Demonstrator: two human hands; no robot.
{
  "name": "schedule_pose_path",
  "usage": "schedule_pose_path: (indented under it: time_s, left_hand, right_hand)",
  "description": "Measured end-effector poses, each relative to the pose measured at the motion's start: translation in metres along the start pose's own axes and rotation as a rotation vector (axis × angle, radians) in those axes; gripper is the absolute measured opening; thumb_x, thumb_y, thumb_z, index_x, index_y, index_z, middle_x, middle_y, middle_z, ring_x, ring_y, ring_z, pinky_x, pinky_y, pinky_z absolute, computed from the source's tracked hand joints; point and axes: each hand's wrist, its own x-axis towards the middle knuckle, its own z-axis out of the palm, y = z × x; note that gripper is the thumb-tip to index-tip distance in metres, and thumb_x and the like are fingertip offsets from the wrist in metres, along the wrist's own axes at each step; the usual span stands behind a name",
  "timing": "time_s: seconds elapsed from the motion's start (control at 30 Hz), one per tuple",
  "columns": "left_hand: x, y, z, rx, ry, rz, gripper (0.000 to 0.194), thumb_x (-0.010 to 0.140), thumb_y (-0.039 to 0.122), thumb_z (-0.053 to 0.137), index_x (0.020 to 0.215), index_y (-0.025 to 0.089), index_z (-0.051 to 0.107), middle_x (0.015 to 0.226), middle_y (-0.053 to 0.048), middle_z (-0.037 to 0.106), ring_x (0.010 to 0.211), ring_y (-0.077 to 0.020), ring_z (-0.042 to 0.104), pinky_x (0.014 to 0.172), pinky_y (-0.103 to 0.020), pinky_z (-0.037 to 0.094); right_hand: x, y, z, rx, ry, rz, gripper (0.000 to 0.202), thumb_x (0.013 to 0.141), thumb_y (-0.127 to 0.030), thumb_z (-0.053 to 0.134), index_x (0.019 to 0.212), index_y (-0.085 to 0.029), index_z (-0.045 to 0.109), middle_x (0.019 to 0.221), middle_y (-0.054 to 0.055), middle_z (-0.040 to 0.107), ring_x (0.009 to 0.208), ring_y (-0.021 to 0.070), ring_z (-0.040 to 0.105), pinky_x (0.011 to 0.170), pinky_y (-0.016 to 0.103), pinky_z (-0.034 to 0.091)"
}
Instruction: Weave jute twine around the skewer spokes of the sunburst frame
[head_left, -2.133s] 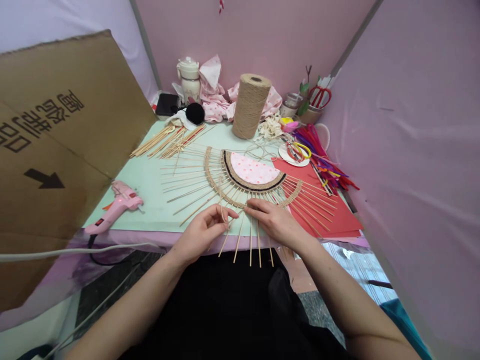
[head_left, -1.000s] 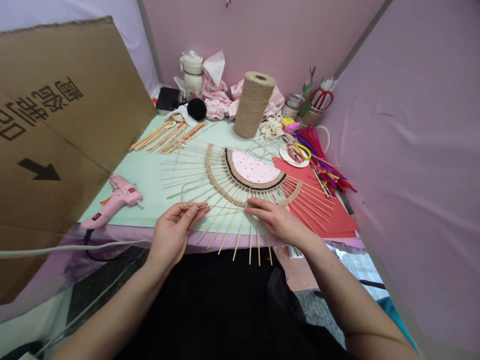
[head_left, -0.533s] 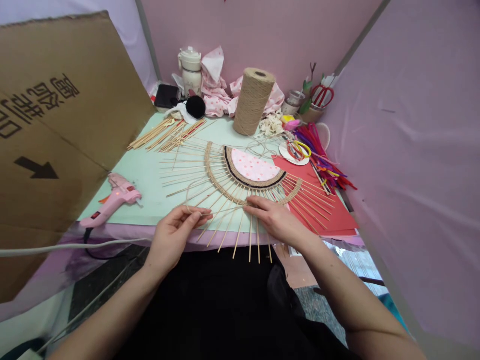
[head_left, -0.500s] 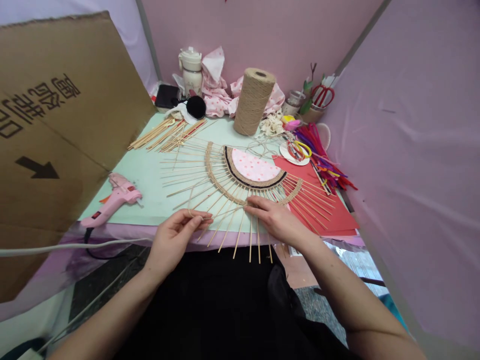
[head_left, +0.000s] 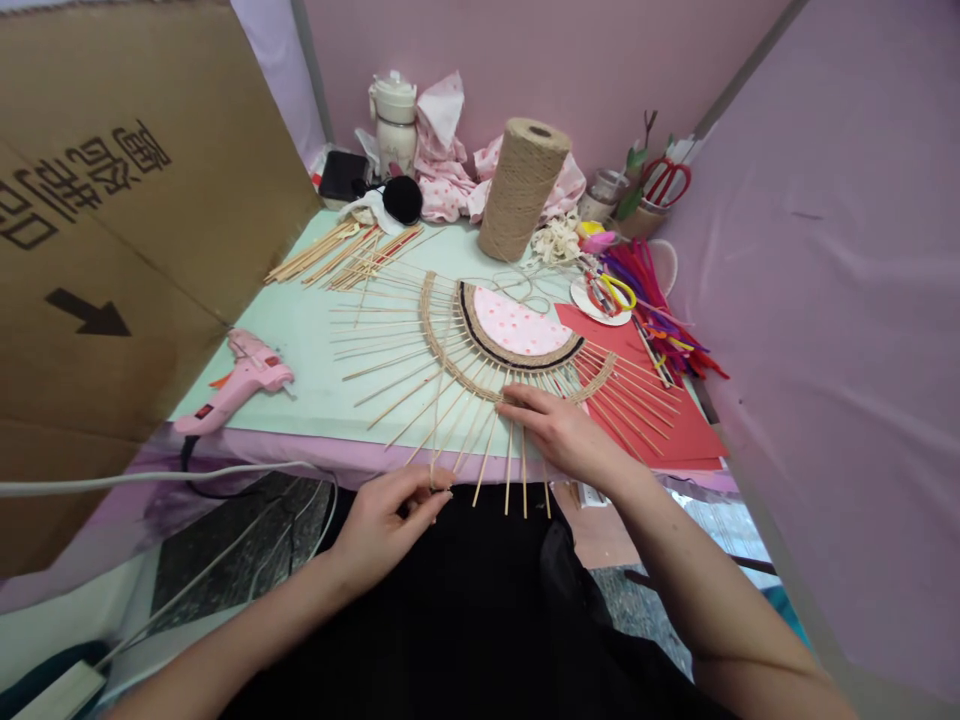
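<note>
A half-round fan of thin wooden sticks [head_left: 390,382] lies on the table, its sticks overhanging the front edge. Its middle is pink dotted fabric [head_left: 517,322] edged with brown twine and a black line; farther out runs a woven twine band [head_left: 442,358]. Below the front sticks, my left hand [head_left: 390,515] pinches a strand of twine [head_left: 437,425] that stretches up across the fan. My right hand [head_left: 562,432] grips the fan at the outer band, fingers on top and thumb hidden. Behind the fan stands a big twine spool [head_left: 523,190].
A pink glue gun [head_left: 244,380] lies at left beside a large cardboard panel [head_left: 150,250]. Loose sticks [head_left: 337,255] are at the back left. Red paper [head_left: 682,430], yellow-handled scissors [head_left: 619,290] and colourful pipe cleaners [head_left: 652,290] lie at right. A white cable [head_left: 225,475] crosses at lower left.
My left hand has moved down and right, off the table edge, drawing the twine into a longer, steeper line. My right hand stays on the band. The view has shifted slightly.
</note>
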Motion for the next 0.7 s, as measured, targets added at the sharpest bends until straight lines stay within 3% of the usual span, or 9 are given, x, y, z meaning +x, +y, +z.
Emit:
schedule_pose_path:
  time_s: [0.13, 0.33, 0.53, 0.7]
  left_hand:
    - [-0.006, -0.008, 0.003, 0.127, 0.022, 0.215, 0.009, 0.087, 0.019, 0.061, 0.086, 0.02, 0.07, 0.094, -0.007, 0.074, 0.085, -0.016, 0.07, 0.078, -0.026, 0.056]
    - [-0.016, -0.015, 0.01, 0.318, 0.137, 0.375, 0.015, 0.085, 0.015, 0.062, 0.095, 0.018, 0.073, 0.077, -0.003, 0.054, 0.072, -0.0128, 0.055, 0.065, -0.024, 0.049]
    - [-0.017, -0.018, 0.01, 0.369, 0.135, 0.414, 0.014, 0.084, 0.015, 0.061, 0.091, 0.018, 0.073, 0.073, -0.003, 0.054, 0.069, -0.0137, 0.052, 0.063, -0.026, 0.046]
    - [-0.012, -0.014, 0.0, 0.272, 0.152, 0.316, 0.015, 0.086, 0.011, 0.058, 0.09, 0.016, 0.071, 0.078, -0.005, 0.057, 0.075, -0.0144, 0.057, 0.069, -0.026, 0.049]
  right_hand:
    - [0.0, 0.0, -0.001, 0.002, -0.019, 0.014, 0.041, 0.097, -0.011, 0.044, 0.128, -0.026, 0.064, 0.141, 0.01, 0.057, 0.126, 0.0248, 0.058, 0.1, 0.044, 0.053]
    - [0.0, 0.0, -0.002, 0.046, -0.029, 0.031, 0.042, 0.095, -0.009, 0.046, 0.128, -0.025, 0.065, 0.142, 0.011, 0.056, 0.127, 0.0268, 0.057, 0.101, 0.048, 0.052]
    - [0.0, 0.001, -0.003, 0.029, -0.032, 0.02, 0.043, 0.094, -0.009, 0.045, 0.129, -0.025, 0.064, 0.142, 0.011, 0.056, 0.127, 0.0263, 0.057, 0.1, 0.047, 0.054]
    - [0.0, 0.001, -0.002, 0.042, -0.021, 0.019, 0.045, 0.094, -0.009, 0.045, 0.13, -0.028, 0.064, 0.143, 0.01, 0.056, 0.127, 0.026, 0.057, 0.101, 0.047, 0.053]
